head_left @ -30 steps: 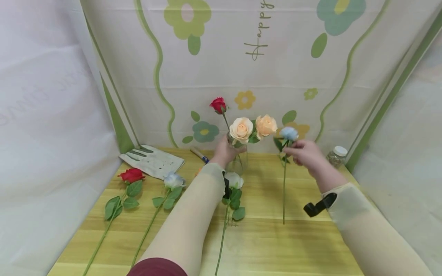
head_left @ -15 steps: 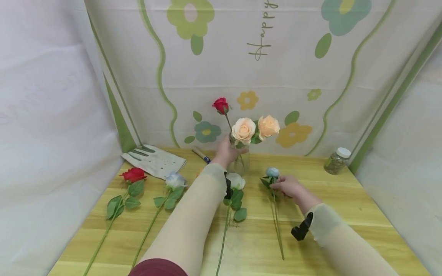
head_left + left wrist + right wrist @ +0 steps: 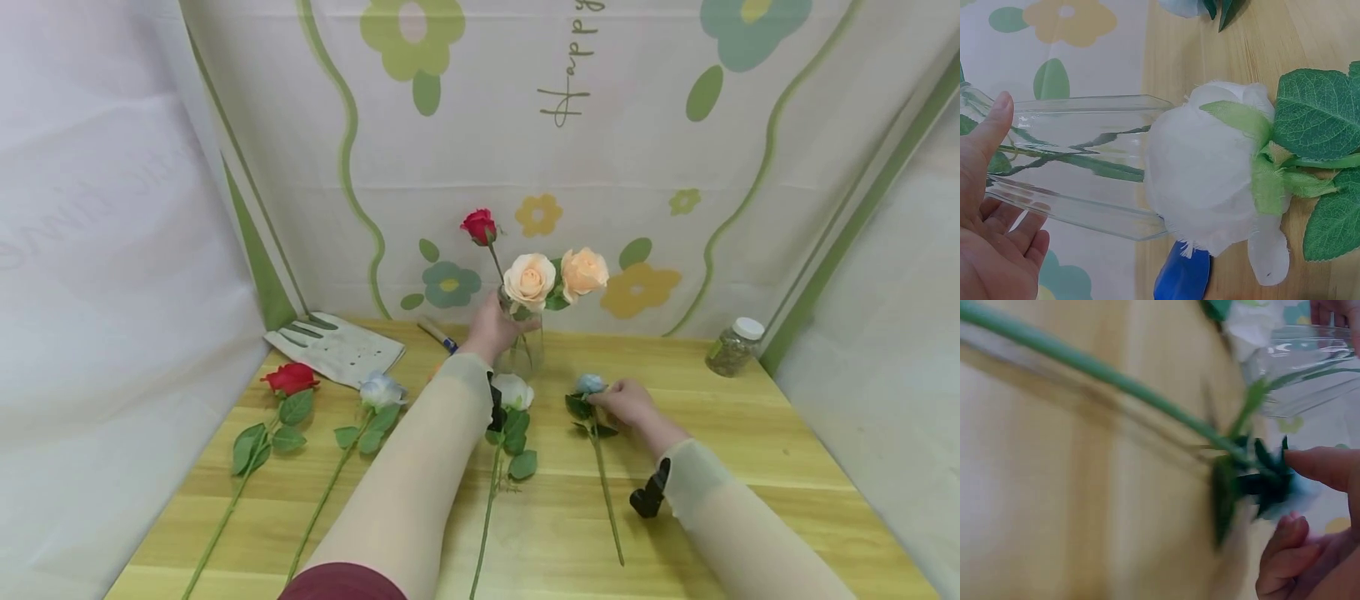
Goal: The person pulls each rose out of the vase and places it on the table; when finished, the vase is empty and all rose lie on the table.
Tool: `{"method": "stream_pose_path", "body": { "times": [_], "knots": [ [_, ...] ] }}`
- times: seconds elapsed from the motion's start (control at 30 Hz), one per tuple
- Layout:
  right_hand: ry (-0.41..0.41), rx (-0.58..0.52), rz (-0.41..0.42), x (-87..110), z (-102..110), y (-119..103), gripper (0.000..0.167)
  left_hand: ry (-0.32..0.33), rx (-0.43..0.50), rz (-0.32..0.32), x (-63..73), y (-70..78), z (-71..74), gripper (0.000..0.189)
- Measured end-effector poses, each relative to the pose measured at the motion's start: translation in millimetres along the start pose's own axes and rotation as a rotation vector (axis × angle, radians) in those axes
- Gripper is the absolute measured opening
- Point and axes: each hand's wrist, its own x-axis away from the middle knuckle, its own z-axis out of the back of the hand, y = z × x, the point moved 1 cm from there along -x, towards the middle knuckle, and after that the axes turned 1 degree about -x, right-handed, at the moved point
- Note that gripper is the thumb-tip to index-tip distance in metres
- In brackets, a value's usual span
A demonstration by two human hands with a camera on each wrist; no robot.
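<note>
My left hand holds the neck of a clear glass vase, thumb on one side and fingers behind it. Out of the vase rise a red rose and two peach roses. My right hand is at the head of a pale blue rose, whose stem points towards me over the table. In the right wrist view the thumb touches the green leaves under the bloom, and the other fingers sit apart from it, loosely bent; the flower is blurred there. A white rose lies just before the vase.
On the left of the wooden table lie a red rose and another pale blue rose. Behind them are a white work glove and a blue-and-wood handled tool. A white-lidded jar stands back right, before the printed curtain.
My right hand has brought the blue rose down and left to the table, and its fingers have loosened. My left hand stays on the vase.
</note>
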Motion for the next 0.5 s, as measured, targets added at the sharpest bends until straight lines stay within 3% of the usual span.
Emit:
{"method": "stream_pose_path", "body": {
  "times": [0.1, 0.17, 0.37, 0.5],
  "knots": [
    [0.024, -0.03, 0.036, 2.4, 6, -22, 0.032, 0.002, 0.007, 0.006, -0.8, -1.1, 0.1, 0.091],
    [0.011, -0.061, 0.087, 3.8, 8, -40, 0.037, 0.0, 0.011, 0.011, -1.3, -1.6, -0.3, 0.091],
    [-0.039, -0.093, 0.302, 8.8, -2, -100, 0.033, 0.001, 0.009, 0.021, -1.5, -1.3, 0.2, 0.091],
    [-0.001, -0.09, 0.413, 10.9, -12, -134, 0.038, 0.0, -0.028, 0.007, -2.5, -1.4, 1.8, 0.085]
  ]
}}
